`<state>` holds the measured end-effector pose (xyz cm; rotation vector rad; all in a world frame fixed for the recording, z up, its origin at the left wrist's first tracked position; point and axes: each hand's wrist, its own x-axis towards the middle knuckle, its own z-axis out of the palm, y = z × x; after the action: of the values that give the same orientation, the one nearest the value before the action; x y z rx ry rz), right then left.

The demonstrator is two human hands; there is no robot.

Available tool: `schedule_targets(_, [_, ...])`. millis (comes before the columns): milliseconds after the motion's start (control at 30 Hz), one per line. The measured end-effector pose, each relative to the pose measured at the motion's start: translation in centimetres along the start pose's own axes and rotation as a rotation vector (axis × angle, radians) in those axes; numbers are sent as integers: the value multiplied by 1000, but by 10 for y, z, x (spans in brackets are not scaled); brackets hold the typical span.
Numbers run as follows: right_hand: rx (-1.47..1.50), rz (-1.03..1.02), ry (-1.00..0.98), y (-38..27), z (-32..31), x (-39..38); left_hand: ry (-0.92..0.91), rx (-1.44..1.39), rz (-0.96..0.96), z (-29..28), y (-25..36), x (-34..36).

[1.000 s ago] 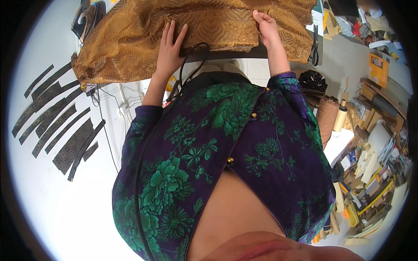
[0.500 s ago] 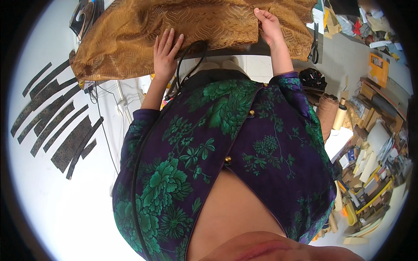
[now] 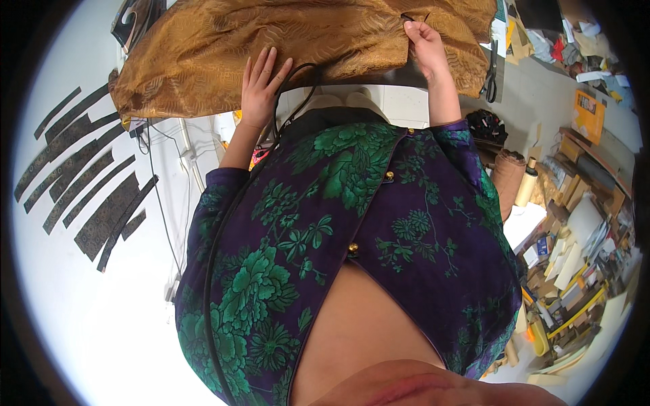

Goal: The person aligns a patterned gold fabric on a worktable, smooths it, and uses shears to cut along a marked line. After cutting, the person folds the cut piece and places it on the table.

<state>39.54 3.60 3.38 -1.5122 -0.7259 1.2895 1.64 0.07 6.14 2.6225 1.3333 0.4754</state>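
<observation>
A large golden-brown patterned fabric (image 3: 203, 61) spreads across the table at the top of the head view. My left hand (image 3: 263, 91) lies on its near part, fingers stretched and slightly apart. At the right, my right hand (image 3: 428, 51) pinches the fabric by a cut edge between thumb and forefinger. A dark gap shows in the fabric just past those fingertips. From beside my left hand, a black cord (image 3: 276, 115) loops over the near edge of the cloth and runs down along my body.
Black scissors (image 3: 491, 71) lie at the table's right end. Dark patterned strips (image 3: 81, 169) hang or lie on the white surface at left. Brown rolls (image 3: 508, 172) stand at right, beside a crowded heap of card, paper and scraps (image 3: 575, 250). An orange packet (image 3: 589, 111) sits above it.
My right hand has shifted slightly right and nearer to me, still pinching the fabric. The dark gap past its fingertips shows wider. My left hand stays flat on the cloth.
</observation>
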Motion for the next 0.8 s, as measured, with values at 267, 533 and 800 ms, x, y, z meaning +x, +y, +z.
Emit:
schedule_targets(267, [-240, -117, 30, 3, -4, -10, -52, 50, 2, 7, -2, -8])
schedule_targets(533, [-135, -9, -85, 5, -1, -40, -3, -5, -11, 0, 1, -7])
schedule_targets(800, [-64, 188, 2, -11, 8, -15, 15, -51, -7, 7, 0, -13])
